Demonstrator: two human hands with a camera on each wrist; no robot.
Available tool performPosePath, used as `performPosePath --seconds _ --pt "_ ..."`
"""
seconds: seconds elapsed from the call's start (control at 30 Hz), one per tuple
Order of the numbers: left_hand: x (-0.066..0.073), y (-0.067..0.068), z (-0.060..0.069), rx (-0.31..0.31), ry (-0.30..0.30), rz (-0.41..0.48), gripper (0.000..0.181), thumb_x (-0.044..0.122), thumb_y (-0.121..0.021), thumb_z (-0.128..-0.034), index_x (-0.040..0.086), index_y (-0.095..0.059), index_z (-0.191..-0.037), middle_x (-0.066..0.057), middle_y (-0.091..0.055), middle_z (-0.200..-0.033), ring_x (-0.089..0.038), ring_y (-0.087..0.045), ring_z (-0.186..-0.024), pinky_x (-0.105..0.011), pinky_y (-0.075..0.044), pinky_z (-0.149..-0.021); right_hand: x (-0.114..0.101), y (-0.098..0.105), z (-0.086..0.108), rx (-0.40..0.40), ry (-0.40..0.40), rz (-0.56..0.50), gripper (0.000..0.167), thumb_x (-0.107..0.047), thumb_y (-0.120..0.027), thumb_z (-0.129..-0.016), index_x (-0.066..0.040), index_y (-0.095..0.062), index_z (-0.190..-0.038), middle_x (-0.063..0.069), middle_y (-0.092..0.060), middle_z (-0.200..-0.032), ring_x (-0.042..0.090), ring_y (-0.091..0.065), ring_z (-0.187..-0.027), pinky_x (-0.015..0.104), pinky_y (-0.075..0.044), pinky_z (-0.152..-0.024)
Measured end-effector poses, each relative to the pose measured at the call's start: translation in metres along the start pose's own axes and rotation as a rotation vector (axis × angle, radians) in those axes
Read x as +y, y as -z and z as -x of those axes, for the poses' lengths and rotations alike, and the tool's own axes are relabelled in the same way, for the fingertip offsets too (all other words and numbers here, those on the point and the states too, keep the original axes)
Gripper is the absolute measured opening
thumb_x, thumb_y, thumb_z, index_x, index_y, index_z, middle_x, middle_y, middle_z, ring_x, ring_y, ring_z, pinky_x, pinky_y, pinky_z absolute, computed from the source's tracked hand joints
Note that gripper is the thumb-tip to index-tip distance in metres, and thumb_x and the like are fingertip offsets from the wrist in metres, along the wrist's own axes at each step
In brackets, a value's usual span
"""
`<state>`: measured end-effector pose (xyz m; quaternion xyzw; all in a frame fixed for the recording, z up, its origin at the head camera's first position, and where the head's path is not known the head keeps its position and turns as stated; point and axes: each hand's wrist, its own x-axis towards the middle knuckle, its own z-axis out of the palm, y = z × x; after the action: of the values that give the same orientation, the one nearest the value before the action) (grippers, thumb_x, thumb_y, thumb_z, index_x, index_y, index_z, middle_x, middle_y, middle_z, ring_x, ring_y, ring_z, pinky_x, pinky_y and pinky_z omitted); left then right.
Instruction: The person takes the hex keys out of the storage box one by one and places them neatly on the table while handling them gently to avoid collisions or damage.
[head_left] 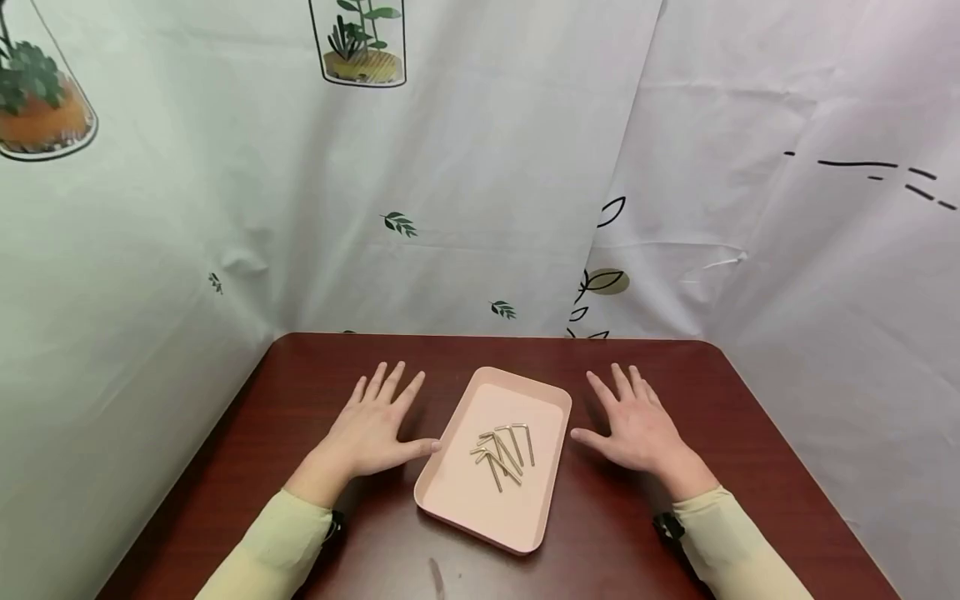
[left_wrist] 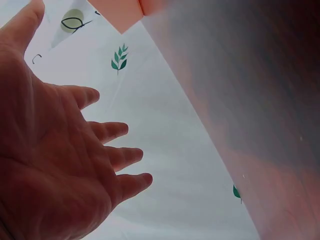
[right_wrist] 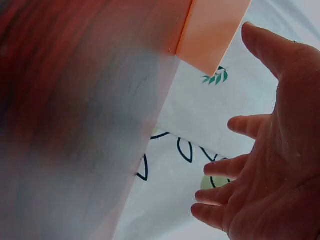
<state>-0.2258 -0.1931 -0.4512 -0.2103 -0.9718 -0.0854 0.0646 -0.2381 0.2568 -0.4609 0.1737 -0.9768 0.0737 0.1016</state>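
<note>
A pink rectangular tray [head_left: 480, 517] sits at a slant on the dark red table. Several brass-coloured L-shaped hex keys [head_left: 498, 454] lie in a loose heap in its middle. My left hand [head_left: 367, 433] is left of the tray, palm down with fingers spread, its thumb tip by the tray's left rim. To the right of the tray my right hand [head_left: 637, 429] is spread likewise, thumb towards the rim with a small gap. Both wrist views show the left palm [left_wrist: 50, 150] and right palm [right_wrist: 285, 155] raised off the tabletop, holding nothing.
The dark red wooden table [head_left: 600, 533] has rounded far corners. White cloth [head_left: 465, 167] printed with leaves and potted plants hangs behind it and along both sides. A dark smudge [head_left: 437, 577] marks the table near the front.
</note>
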Motion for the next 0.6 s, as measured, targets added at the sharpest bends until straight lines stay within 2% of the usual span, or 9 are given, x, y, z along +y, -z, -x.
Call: performPosePath --seconds 0.2,0.6 --pt "0.005 0.001 0.001 -0.017 0.002 0.032 0.114 0.084 -0.067 -0.092 0.015 -0.033 -0.177 -0.026 -0.022 -0.181 -0.051 -0.013 -0.168 -0.07 -0.021 -0.13 -0.001 0.0 -0.001 -0.004 0.012 -0.009 0.101 -0.073 -0.073 -0.095 -0.009 -0.047 -0.169 0.039 -0.035 -0.17 0.064 -0.027 -0.158 0.071 -0.029 -0.126" --pt "0.019 0.001 0.003 -0.072 -0.023 0.063 0.116 0.087 -0.062 -0.0929 0.016 -0.029 -0.178 -0.024 -0.02 -0.182 -0.048 -0.015 -0.169 -0.068 -0.026 -0.129 -0.005 -0.001 -0.001 0.004 0.025 -0.022 0.099 -0.072 -0.072 -0.096 -0.009 -0.048 -0.169 0.037 -0.037 -0.17 0.061 -0.029 -0.159 0.07 -0.033 -0.124"
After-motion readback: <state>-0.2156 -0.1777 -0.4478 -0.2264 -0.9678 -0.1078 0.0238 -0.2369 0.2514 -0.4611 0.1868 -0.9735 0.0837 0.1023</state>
